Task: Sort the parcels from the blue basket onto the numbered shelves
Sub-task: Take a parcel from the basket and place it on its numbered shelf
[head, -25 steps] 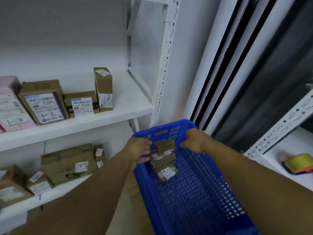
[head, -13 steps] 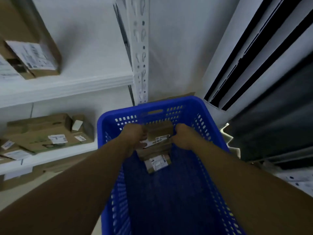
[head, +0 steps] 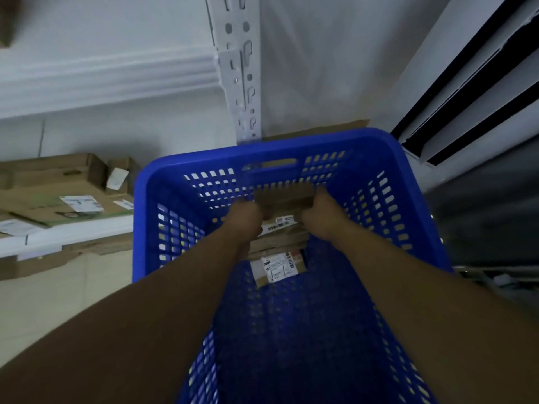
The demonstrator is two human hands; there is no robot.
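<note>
The blue basket (head: 180, 176) fills the middle of the view, seen from above. At its far end lies a small stack of brown cardboard parcels. My left hand (head: 243, 221) grips the left side of the top parcel (head: 284, 199) and my right hand (head: 322, 215) grips its right side. Under it another brown parcel (head: 280, 243) shows, and a lower parcel with a white label (head: 277, 268) lies nearest me. The fingers are hidden behind the boxes.
A white shelf (head: 58, 234) at the left carries a flat cardboard box (head: 58, 196) and a small box (head: 119, 176). A white slotted upright (head: 242, 77) stands behind the basket. More cardboard (head: 43, 262) lies under the shelf. Dark window frames run at the right.
The camera has tipped further down and closer to the basket, so the upper shelf with labelled boxes has left the view. Both hands stay on the top parcel in the basket.
</note>
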